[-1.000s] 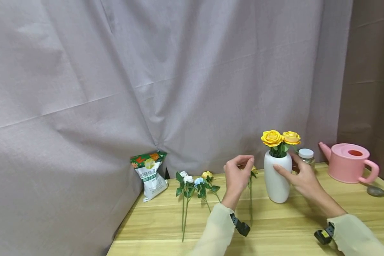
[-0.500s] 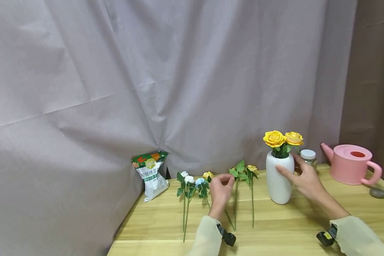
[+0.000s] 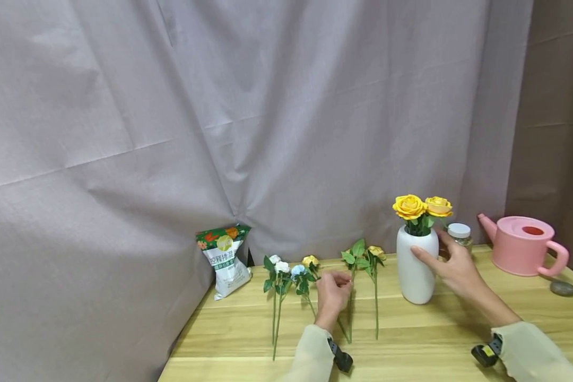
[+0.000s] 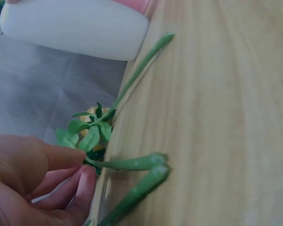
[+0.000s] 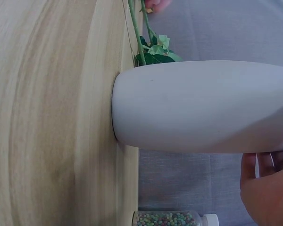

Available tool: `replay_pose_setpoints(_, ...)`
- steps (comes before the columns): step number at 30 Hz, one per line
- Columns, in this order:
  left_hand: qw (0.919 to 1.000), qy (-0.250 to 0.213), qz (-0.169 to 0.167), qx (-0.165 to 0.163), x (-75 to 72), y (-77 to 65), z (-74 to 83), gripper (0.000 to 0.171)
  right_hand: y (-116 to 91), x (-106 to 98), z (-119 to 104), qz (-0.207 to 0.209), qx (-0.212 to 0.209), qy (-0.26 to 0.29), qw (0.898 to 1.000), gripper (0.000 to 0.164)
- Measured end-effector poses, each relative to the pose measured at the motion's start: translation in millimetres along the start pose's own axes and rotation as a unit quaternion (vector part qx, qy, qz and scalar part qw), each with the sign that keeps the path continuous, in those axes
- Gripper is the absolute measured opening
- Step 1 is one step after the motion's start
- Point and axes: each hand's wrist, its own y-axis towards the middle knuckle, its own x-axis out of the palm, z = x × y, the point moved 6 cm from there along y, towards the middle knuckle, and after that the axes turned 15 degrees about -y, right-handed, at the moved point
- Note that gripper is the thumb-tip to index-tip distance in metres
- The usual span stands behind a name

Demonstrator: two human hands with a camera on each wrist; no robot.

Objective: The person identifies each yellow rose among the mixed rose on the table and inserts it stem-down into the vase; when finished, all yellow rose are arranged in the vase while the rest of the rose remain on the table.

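My left hand point(image 3: 333, 294) reaches down to a yellow artificial rose point(image 3: 350, 313) lying on the table. In the left wrist view its thumb and fingertips pinch that flower's green stem point(image 4: 127, 163) just below the leaves. To the right stands a white vase point(image 3: 415, 270), upright, holding two yellow roses point(image 3: 409, 207). My right hand point(image 3: 458, 268) grips the vase near its top from the right, thumb across the front, other fingers partly hidden behind. Another yellow rose point(image 3: 376, 265) lies between the left hand and the vase.
White roses point(image 3: 281, 267), a blue rose point(image 3: 298, 272) and a yellow one point(image 3: 310, 261) lie to the left. A fertilizer-like bag point(image 3: 226, 265) leans on the curtain. Right of the vase are a lidded jar of coloured beads point(image 3: 460, 232), a pink watering can point(image 3: 522, 249) and a grey stone point(image 3: 564, 288).
My left hand has moved left and down from beside the vase, onto the stem of a lying yellow rose. The right hand stays on the vase.
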Motion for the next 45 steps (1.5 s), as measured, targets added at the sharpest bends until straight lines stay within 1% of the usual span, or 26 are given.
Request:
replay_pose_setpoints(5, 0.9996, 0.022, -0.016, -0.004, 1.2, -3.0, -5.6, 0.013, -1, 1, -1, 0.004, -0.002, 0.003, 1.000, 0.079)
replay_pose_setpoints(8, 0.9991, 0.034, -0.020, -0.012, 0.4, -4.0, -7.8, 0.010, -1, 2, -1, 0.004, -0.005, 0.007, 1.000, 0.078)
replay_pose_setpoints(13, 0.9987, 0.028, -0.030, -0.031, 0.7, -5.4, -8.6, 0.005, 0, 1, 0, 0.004, -0.005, 0.005, 1.000, 0.079)
replay_pose_setpoints(21, 0.9988, 0.020, -0.030, -0.032, 0.3, -5.5, -8.9, 0.007, -2, 2, 1, 0.007, -0.008, 0.006, 1.000, 0.077)
replay_pose_setpoints(26, 0.9984, -0.014, -0.030, -0.046, 2.1, -5.0, -7.8, 0.010, -2, 0, 1, 0.007, -0.006, 0.004, 1.000, 0.078)
replay_pose_setpoints(29, 0.9968, -0.040, -0.026, -0.064, 2.8, -4.8, -5.8, 0.011, -1, 0, 1, 0.004, -0.006, 0.001, 1.000, 0.078)
replay_pose_setpoints(35, 0.9938, -0.065, -0.030, -0.085, 5.4, -4.0, -2.6, 0.012, 0, 1, 1, 0.005, -0.005, 0.003, 1.000, 0.078)
replay_pose_setpoints(38, 0.9891, -0.106, -0.037, -0.095, 8.2, -2.6, -3.4, 0.015, 0, 1, 1, 0.007, -0.006, 0.001, 1.000, 0.077)
replay_pose_setpoints(41, 0.9814, -0.156, -0.043, -0.103, 11.3, -0.6, -3.8, 0.018, 0, 2, 2, 0.009, -0.008, 0.001, 1.000, 0.077)
replay_pose_setpoints(45, 0.9744, -0.204, -0.045, -0.082, 14.4, 3.9, 1.4, 0.018, 0, 1, 2, 0.009, -0.006, 0.003, 1.000, 0.077)
